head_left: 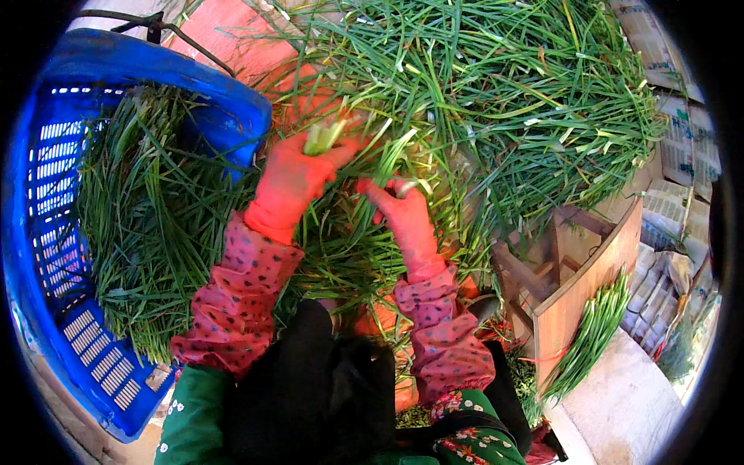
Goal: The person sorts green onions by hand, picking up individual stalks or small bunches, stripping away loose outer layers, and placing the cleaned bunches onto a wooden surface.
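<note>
My left hand (287,184), in an orange-red glove, is closed round a small bunch of garlic chives (322,138), their pale cut ends sticking up past the thumb. To its right, my right hand (404,221), gloved alike, has thumb and fingers pinched on a few chive stalks (397,155) whose pale tips point up. Leaves hang down below both hands over more loose chives. A large heap of chives (480,93) spreads beyond the hands to the far right.
At the left stands a blue plastic basket (225,128) with many chives inside. An upturned wooden stool (577,291) is at the right, with a tied chive bunch (593,333) against its outer side. Newspapers (666,209) lie along the right edge. A red board (232,39) shows at the back.
</note>
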A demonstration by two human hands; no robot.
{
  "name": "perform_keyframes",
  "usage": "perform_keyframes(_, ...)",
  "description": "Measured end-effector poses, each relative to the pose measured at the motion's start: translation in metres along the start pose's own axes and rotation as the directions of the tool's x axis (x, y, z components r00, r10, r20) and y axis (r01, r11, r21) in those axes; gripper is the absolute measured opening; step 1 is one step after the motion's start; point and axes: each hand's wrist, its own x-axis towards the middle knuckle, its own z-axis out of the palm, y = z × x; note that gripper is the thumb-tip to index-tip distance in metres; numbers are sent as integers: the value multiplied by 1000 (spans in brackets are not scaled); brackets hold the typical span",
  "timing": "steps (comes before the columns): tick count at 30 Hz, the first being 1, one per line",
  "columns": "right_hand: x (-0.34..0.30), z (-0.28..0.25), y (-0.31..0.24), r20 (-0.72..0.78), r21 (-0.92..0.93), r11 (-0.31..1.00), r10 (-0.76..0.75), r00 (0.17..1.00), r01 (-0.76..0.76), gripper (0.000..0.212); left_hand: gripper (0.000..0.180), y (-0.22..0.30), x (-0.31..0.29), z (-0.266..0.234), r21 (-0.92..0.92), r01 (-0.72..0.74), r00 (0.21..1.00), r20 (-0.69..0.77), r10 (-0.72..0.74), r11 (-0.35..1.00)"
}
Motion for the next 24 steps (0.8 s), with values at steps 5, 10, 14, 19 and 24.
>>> perform_keyframes(5,-20,13,-8,-27,-49,996,-71,997,70,19,31,-23,15,15,85,-250,968,43,248,964)
perform_keyframes(10,-35,32,-4,4,-610,778,-185,983,149,30,38,-30,22,12,254,-219,972,-33,235,942)
perform_keyframes(14,-42,-6,40,274,-863,465,105,956,196,34,24,-9,24,-49,76,-43,977,-205,58,996)
perform_keyframes(19,-8,-38,31,119,-891,433,-71,990,138,36,28,15,2,-103,5,-245,885,-407,226,969)
perform_keyframes(24,91,-6,5,-234,-744,668,-231,944,-21,37,25,3,-3,-58,-53,-215,968,-141,206,975)
